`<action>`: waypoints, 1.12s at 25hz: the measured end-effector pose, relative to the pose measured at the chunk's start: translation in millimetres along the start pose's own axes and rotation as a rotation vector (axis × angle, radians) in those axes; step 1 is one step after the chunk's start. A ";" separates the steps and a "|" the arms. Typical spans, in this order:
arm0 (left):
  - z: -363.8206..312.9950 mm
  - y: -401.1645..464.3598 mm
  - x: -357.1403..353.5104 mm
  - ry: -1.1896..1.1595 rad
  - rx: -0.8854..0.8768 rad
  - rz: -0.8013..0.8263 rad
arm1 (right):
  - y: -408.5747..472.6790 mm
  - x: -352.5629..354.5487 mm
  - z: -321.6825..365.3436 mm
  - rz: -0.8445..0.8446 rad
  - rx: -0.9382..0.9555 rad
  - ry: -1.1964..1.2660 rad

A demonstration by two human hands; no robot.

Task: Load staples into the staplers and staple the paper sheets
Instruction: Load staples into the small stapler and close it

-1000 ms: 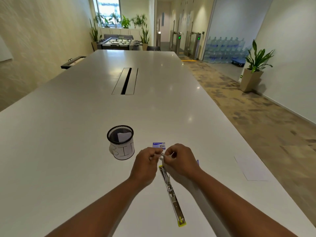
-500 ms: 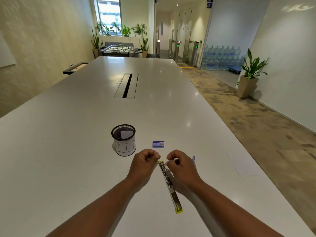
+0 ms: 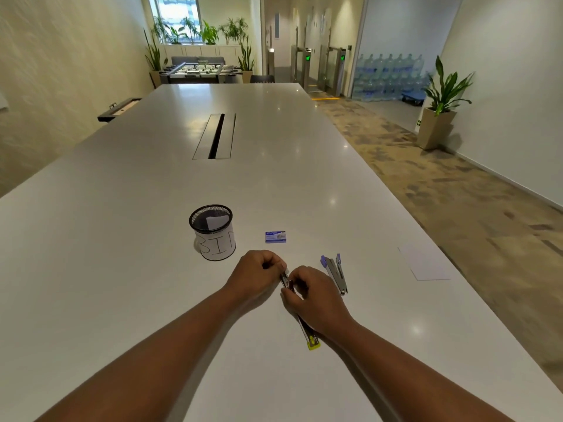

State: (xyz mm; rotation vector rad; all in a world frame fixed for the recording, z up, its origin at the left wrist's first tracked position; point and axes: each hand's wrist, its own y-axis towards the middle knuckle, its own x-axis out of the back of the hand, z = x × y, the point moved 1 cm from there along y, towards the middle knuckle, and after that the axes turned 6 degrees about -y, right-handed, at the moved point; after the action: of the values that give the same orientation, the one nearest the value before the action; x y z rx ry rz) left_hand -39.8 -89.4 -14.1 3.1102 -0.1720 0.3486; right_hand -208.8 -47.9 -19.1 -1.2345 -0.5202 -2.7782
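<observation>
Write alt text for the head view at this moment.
Two bare hands, left hand and right hand, work at the front end of an opened yellow-tipped metal stapler on a long white table. Nearby lie a purple-tipped stapler, small blue staple box, black mesh cup and white paper sheet.

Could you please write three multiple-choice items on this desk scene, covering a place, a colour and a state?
1. Where is the staple box?
A. right of the mesh bin
B. inside the bin
C. on the paper sheet

2. What colour tips the stapler under the hands?
A. red
B. yellow
C. black

3. How is the purple stapler?
A. held
B. lying untouched
C. standing in the bin

Answers: 1 A, it lies on the table beside the bin; 2 B, its near end is yellow; 3 B, both the left hand and right hand are on the other stapler.
</observation>
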 end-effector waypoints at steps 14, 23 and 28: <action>-16.5 5.4 6.7 0.435 -0.065 0.131 | -0.5 -1.7 -3.4 -0.022 -0.020 0.045; -17.4 2.7 4.8 0.423 -0.047 0.119 | -1.1 -2.0 -5.2 -0.027 -0.020 0.060; -19.6 -0.5 3.9 0.408 -0.050 0.114 | -0.7 -2.7 -5.3 -0.030 -0.022 0.069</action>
State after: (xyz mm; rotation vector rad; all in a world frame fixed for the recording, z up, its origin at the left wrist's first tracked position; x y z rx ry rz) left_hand -40.2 -88.9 5.9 2.9053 -0.3443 0.9496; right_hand -210.8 -49.3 -24.6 -1.1392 -0.5091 -2.8469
